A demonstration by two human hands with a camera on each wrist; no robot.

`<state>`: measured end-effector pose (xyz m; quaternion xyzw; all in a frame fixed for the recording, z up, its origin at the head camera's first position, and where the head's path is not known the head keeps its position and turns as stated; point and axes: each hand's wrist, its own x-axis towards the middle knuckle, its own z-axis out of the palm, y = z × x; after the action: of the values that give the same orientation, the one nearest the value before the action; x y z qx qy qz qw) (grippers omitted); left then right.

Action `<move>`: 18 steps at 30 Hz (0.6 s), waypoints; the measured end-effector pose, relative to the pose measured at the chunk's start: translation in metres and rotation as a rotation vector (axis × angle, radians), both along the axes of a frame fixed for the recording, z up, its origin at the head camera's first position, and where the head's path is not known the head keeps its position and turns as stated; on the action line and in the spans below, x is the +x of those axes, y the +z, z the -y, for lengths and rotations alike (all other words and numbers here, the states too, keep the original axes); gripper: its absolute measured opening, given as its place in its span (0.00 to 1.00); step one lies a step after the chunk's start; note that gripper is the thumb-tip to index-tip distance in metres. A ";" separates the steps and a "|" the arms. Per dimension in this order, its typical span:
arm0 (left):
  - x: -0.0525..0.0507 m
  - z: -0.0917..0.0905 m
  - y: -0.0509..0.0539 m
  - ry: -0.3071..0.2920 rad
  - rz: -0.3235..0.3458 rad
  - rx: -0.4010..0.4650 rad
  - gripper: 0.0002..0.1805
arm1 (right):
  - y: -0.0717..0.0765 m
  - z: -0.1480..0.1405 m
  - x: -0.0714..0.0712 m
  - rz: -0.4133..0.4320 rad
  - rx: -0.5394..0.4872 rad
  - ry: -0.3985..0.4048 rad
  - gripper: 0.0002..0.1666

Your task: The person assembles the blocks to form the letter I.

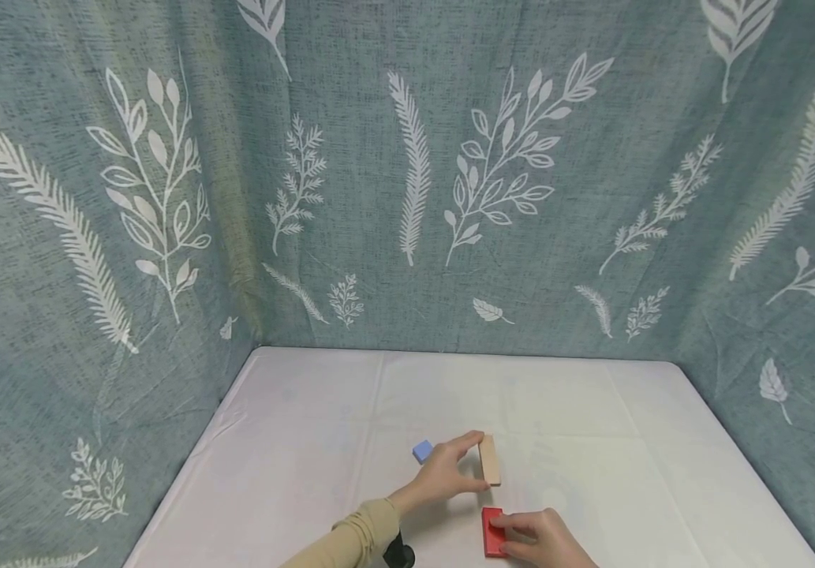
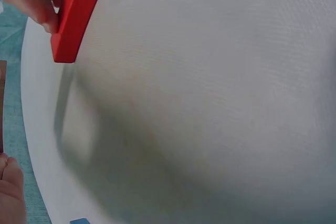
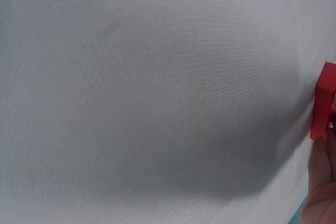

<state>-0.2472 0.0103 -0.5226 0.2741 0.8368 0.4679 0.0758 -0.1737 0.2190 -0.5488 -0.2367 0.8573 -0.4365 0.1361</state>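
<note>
In the head view the left hand (image 1: 443,476) pinches a pale wooden block (image 1: 490,460) by its two ends, thumb at the near end and fingers at the far end. Nearer the camera, the right hand (image 1: 543,538) holds a red block (image 1: 493,532) from its right side. The left wrist view shows the red block (image 2: 79,19) with right-hand fingers on its left side; the wooden block (image 2: 2,106) is cut off at the left edge. In the right wrist view part of the red block (image 3: 323,103) shows beside the right hand (image 3: 321,182).
A small blue block (image 1: 422,451) lies just left of the left hand on the white-covered table (image 1: 322,426). A black object (image 1: 399,552) shows beside the left sleeve at the bottom. A green leaf-patterned curtain (image 1: 357,197) stands around the table.
</note>
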 end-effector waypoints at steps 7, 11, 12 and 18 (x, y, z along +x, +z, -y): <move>0.002 -0.002 -0.004 0.007 0.007 -0.024 0.42 | -0.003 -0.001 -0.002 -0.028 -0.010 0.010 0.21; 0.002 -0.001 -0.009 0.001 0.031 -0.027 0.42 | -0.004 0.000 -0.002 -0.044 -0.024 0.018 0.21; 0.002 -0.001 -0.009 0.000 0.037 -0.026 0.42 | -0.004 0.000 -0.002 -0.041 -0.026 0.017 0.21; 0.003 -0.002 -0.012 -0.009 0.046 -0.035 0.41 | -0.004 -0.001 -0.001 -0.101 -0.050 0.044 0.21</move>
<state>-0.2438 0.0120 -0.5349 0.2654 0.8417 0.4589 0.1020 -0.1744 0.2202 -0.5526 -0.2807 0.8463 -0.4423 0.0964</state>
